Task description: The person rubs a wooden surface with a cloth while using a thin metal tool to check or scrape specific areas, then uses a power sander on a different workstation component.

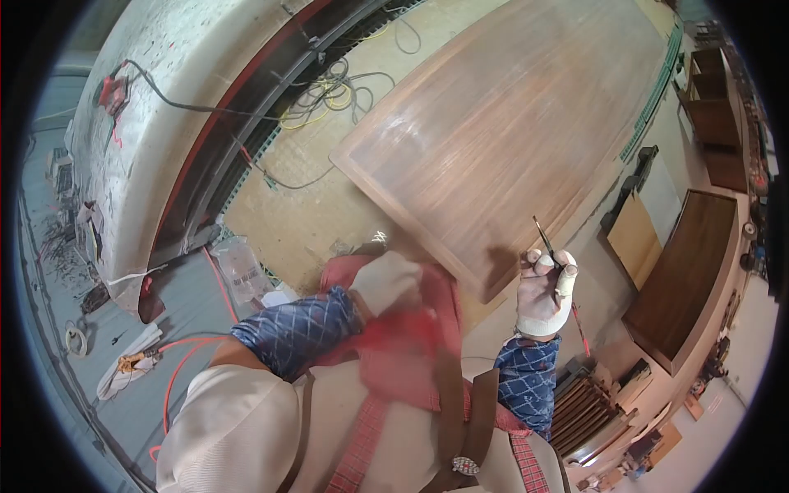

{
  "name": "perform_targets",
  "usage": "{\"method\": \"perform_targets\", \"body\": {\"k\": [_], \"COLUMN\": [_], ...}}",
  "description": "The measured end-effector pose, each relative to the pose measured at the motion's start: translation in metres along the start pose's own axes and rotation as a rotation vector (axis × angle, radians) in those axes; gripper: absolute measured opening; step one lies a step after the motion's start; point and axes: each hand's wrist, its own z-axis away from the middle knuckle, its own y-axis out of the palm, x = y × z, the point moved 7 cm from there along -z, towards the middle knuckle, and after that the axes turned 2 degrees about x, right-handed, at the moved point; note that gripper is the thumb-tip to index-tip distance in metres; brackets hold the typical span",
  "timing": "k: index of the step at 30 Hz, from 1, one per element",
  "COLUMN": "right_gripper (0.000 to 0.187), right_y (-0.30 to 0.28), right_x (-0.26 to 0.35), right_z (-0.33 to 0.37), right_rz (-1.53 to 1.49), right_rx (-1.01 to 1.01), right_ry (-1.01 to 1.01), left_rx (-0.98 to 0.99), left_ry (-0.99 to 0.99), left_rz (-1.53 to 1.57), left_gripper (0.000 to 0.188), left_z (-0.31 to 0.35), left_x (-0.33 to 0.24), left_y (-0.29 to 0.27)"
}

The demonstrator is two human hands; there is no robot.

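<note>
My right hand, in a white glove with the fingertips bare or taped, is raised beside the near right corner of a large brown wooden panel. Its fingers pinch a slim paintbrush, whose thin tip points up and away; a reddish handle end seems to show below the hand. My left hand, also in a white glove, is curled closed in front of the red apron. Motion smears its fingers and the red cloth, so what it holds, if anything, is hidden. Patterned blue sleeves cover both forearms.
Left stands a large pale curved hull-like body with a red sander on it. Tangled cables lie on the floor beyond. A clear plastic bag and orange hose lie left. A framed wooden panel leans right.
</note>
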Motion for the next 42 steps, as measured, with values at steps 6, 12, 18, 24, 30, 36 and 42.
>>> {"method": "perform_targets", "body": {"k": [6,12,18,24,30,36,42], "right_gripper": [0.018,0.024,0.053,0.096,0.051,0.04,0.042], "right_y": [0.031,0.117,0.126,0.131,0.165,0.174,0.148], "right_x": [-0.009,-0.031,-0.032,-0.149,-0.165,-0.27,-0.238], "right_z": [0.005,-0.007,0.002,0.039,-0.015,-0.102,-0.227], "right_rz": [0.641,1.722,1.367,0.321,0.565,1.687,1.991], "right_rx": [-0.036,0.526,0.384,0.341,0.242,0.478,-0.078], "right_ry": [-0.08,-0.515,-0.15,0.658,0.17,-0.352,-0.306], "left_rx": [-0.113,-0.05,-0.095,-0.373,-0.454,-0.508,-0.29], "left_ry": [-0.237,0.366,0.348,-0.159,-0.383,-0.497,-0.529], "left_rz": [0.376,0.093,0.162,0.863,0.878,1.155,1.221], "left_gripper": [0.031,0.029,0.03,0.032,0.039,0.024,0.026], "left_z": [-0.027,-0.062,-0.06,-0.028,-0.024,-0.03,-0.088], "left_x": [0.041,-0.085,-0.09,-0.013,0.092,0.245,0.312], "left_y": [-0.022,-0.046,-0.096,-0.109,-0.141,-0.211,-0.244]}}
